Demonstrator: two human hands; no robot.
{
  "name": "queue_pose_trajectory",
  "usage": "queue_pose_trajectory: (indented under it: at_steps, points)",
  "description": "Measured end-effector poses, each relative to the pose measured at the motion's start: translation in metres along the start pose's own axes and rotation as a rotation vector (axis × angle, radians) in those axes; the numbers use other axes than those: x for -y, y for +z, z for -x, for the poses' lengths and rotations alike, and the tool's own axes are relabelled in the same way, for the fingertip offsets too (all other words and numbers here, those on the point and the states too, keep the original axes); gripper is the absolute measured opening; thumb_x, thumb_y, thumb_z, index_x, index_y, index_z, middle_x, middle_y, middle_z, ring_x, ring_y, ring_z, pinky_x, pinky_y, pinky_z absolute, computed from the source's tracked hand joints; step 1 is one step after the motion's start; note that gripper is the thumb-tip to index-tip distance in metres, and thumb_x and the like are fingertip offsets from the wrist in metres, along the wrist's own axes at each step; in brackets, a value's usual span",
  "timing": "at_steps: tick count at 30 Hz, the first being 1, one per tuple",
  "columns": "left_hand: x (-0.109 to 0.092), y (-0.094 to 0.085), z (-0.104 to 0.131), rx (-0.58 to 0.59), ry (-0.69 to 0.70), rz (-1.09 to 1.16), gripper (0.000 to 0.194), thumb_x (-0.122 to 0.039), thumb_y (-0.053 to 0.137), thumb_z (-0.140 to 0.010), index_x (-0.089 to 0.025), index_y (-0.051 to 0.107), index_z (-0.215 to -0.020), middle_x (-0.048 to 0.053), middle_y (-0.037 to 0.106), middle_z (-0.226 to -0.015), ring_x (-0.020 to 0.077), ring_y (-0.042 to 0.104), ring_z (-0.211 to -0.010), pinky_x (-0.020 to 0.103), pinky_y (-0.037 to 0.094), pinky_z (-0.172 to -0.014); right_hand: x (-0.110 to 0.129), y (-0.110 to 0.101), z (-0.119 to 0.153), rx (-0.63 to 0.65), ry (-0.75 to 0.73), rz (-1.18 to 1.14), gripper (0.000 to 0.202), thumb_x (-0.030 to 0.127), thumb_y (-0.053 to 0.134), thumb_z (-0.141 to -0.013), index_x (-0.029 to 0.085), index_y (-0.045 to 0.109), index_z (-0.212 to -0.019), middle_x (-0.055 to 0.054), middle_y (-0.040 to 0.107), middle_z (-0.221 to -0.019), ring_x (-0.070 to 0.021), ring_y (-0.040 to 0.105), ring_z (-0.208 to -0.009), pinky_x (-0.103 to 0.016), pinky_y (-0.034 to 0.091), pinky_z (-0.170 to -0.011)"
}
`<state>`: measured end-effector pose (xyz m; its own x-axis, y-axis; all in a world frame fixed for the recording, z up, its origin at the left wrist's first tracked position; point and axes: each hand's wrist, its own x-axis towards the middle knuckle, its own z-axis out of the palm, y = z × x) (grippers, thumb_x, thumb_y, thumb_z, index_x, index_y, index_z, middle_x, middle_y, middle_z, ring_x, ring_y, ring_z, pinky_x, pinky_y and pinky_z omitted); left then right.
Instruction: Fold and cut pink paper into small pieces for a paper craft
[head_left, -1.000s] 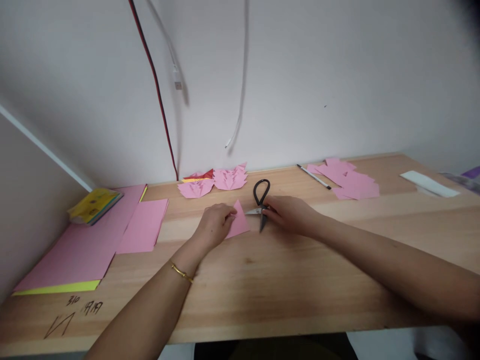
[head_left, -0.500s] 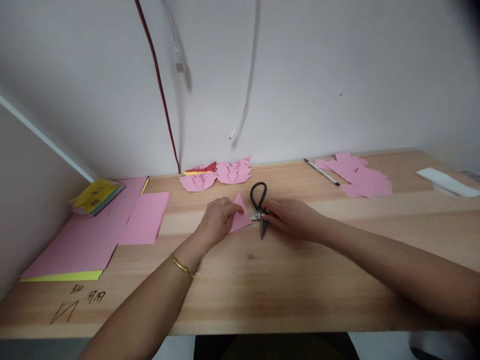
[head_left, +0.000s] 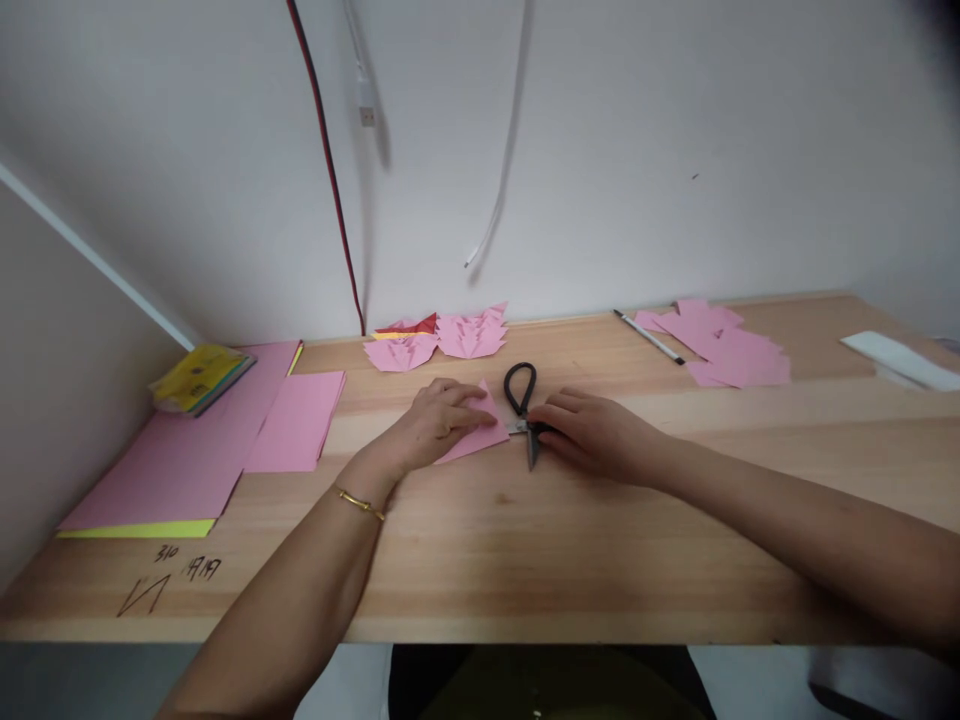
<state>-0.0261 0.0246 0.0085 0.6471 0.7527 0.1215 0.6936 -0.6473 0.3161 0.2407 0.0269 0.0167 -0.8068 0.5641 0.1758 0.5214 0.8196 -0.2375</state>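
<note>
My left hand (head_left: 439,425), with a gold bangle at the wrist, lies over a folded pink paper (head_left: 474,440). Its fingers press on the paper, and one corner points up beyond them. Just right of the paper is a pair of black-handled scissors (head_left: 520,390), blades spread apart. One blade reaches left to the paper's edge; the other points down towards me. My right hand (head_left: 581,430) has its fingers closed around the second handle, which is mostly hidden.
Pink sheets (head_left: 180,455) and a yellow packet (head_left: 199,380) lie at the left. Two folded pink pieces (head_left: 471,335) rest by the wall. A pen (head_left: 649,337), pink scraps (head_left: 739,355) and a white strip (head_left: 900,358) are at the right. Cables (head_left: 328,150) hang down.
The fingers of my left hand have stretched further right over the pink paper, and more of its lower left edge shows. The scissors remain beside it in my right hand. The view has shifted slightly.
</note>
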Motion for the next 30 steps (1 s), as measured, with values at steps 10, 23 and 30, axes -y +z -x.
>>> queue_pose_trajectory:
  at_steps: [10, 23, 30]
  points:
    - [-0.004, 0.001, 0.001, -0.019, -0.013, -0.029, 0.030, -0.025, 0.046, -0.090, -0.032, 0.068, -0.108, 0.004, 0.054, -0.131, 0.0228, 0.044, -0.118, 0.042, 0.034, -0.100, -0.002, 0.006, 0.005, -0.025, -0.078, -0.024, 0.034, 0.035, 0.051, -0.088, 0.014, 0.060, -0.114, -0.013, 0.062, -0.101, -0.0234, 0.055, -0.091, -0.039, 0.045, -0.081]
    - [-0.003, 0.007, 0.002, -0.030, -0.012, -0.031, 0.028, -0.041, 0.050, -0.088, -0.039, 0.065, -0.111, 0.001, 0.052, -0.133, 0.0236, 0.042, -0.117, 0.042, 0.031, -0.100, -0.019, 0.020, -0.001, -0.071, -0.216, 0.028, 0.033, 0.018, 0.043, -0.088, 0.020, 0.061, -0.116, -0.009, 0.060, -0.091, -0.0185, 0.053, -0.082, -0.034, 0.047, -0.075]
    - [-0.005, 0.008, 0.001, -0.035, -0.021, -0.046, 0.027, -0.040, 0.051, -0.087, -0.039, 0.067, -0.109, -0.001, 0.053, -0.132, 0.0245, 0.041, -0.115, 0.042, 0.031, -0.098, -0.006, 0.014, 0.017, -0.051, -0.114, 0.021, 0.034, 0.021, 0.039, -0.091, 0.018, 0.062, -0.115, -0.010, 0.061, -0.090, -0.0195, 0.054, -0.080, -0.033, 0.049, -0.070]
